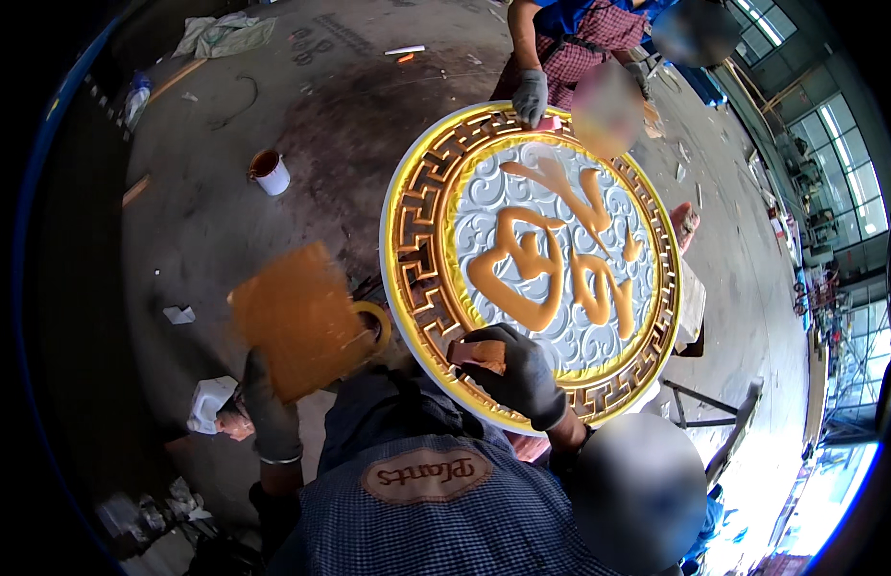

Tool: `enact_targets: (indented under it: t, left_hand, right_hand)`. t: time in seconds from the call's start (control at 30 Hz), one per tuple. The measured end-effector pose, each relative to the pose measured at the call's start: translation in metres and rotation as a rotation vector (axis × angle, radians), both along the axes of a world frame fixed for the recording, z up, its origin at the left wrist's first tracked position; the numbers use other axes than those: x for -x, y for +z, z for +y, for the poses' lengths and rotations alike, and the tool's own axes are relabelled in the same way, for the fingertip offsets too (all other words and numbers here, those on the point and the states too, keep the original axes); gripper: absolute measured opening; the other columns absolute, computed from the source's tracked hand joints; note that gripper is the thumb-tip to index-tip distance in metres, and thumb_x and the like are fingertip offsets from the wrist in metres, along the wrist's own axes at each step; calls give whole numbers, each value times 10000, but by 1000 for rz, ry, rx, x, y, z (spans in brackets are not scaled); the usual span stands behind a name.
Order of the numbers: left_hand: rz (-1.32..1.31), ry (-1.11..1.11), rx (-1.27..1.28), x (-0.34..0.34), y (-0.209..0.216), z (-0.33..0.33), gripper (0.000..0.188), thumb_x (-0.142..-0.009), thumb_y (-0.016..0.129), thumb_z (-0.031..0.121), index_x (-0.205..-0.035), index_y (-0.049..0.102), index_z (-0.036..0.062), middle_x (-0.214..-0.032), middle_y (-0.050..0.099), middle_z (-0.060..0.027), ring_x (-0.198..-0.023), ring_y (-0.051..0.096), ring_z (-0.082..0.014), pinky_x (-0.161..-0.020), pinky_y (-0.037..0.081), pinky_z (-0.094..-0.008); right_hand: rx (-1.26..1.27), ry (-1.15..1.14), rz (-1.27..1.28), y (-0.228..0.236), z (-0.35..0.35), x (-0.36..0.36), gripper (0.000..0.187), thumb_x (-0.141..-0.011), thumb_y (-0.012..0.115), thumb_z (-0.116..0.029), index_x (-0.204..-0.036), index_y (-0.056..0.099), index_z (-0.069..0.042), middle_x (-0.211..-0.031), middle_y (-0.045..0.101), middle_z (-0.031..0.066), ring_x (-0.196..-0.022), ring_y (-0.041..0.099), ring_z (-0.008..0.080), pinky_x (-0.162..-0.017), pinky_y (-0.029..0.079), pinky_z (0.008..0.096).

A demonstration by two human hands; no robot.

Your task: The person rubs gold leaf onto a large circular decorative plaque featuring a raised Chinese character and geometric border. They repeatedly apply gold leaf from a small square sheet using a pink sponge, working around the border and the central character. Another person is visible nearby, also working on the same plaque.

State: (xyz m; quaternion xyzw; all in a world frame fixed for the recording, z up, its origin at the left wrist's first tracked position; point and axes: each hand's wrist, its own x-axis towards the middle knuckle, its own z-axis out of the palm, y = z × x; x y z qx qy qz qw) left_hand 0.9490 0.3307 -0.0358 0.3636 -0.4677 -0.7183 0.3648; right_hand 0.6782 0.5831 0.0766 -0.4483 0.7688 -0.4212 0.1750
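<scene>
My left hand (273,413), in a dark grey glove, grips the lower edge of a square board (301,317) smeared with orange-brown paint. My right hand (524,376), gloved alike, is closed around a small paint-stained sponge (486,355) at the near rim of a large round carved panel (434,206). That panel has a bronze fretwork border, yellow edging and a silver scrollwork middle with raised orange characters. Across it, a co-worker's gloved hand (531,96) holds a pink sponge (549,123) on the far rim.
A white bucket of brown paint (272,177) stands on the concrete floor, left of the panel. Beside the board is a yellow tape roll (383,326). A metal stand (700,408) is at the right. Paper scraps (179,315) and a crumpled sheet (225,36) lie at the left.
</scene>
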Motion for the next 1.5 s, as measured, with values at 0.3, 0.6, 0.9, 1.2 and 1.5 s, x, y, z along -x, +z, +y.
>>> enact_targets:
  t: [0.3, 0.6, 0.9, 1.2, 1.5]
  left_hand:
    - [-213, -360, 461, 58, 0, 23, 410, -1106, 487, 313, -1320, 592, -20, -1255, 662, -103, -1123, 629, -176, -987, 483, -296]
    - [-153, -469, -27, 80, 37, 39, 407, -1086, 545, 350, -1229, 633, -21, -1073, 643, -42, -992, 577, -112, -882, 476, -282]
    - [-238, -637, 370, 75, 32, 42, 384, -1080, 526, 329, -1186, 588, -35, -1084, 651, -139, -988, 632, -225, -818, 512, -388]
    - [-281, -867, 404, 78, 32, 45, 450, -1091, 482, 393, -1229, 572, -25, -1111, 646, -110, -1008, 622, -171, -845, 516, -329]
    - [-275, -847, 395, 72, -30, 17, 512, -1110, 448, 380, -1438, 474, -12, -1402, 572, -106, -1195, 619, -199, -1006, 515, -331]
  right_hand:
    - [50, -275, -59, 19, -13, -37, 362, -805, 850, -141, -1114, 691, -41, -1014, 717, 161, -905, 731, 338, -782, 569, 375]
    - [-77, -337, 196, 16, -46, -53, 348, -793, 800, -172, -1111, 683, -92, -992, 687, 136, -883, 691, 358, -760, 554, 439]
    - [-309, -261, 213, -9, -39, -102, 412, -739, 748, -162, -1133, 640, -113, -949, 641, 88, -818, 674, 328, -723, 540, 436]
    - [-66, -433, -72, -19, -6, -124, 323, -776, 760, -88, -1089, 680, -99, -992, 684, 92, -896, 698, 284, -774, 553, 398]
    - [69, -1128, -120, -80, 170, -83, 259, -876, 762, -43, -1113, 667, 6, -984, 737, 91, -897, 714, 164, -793, 570, 314]
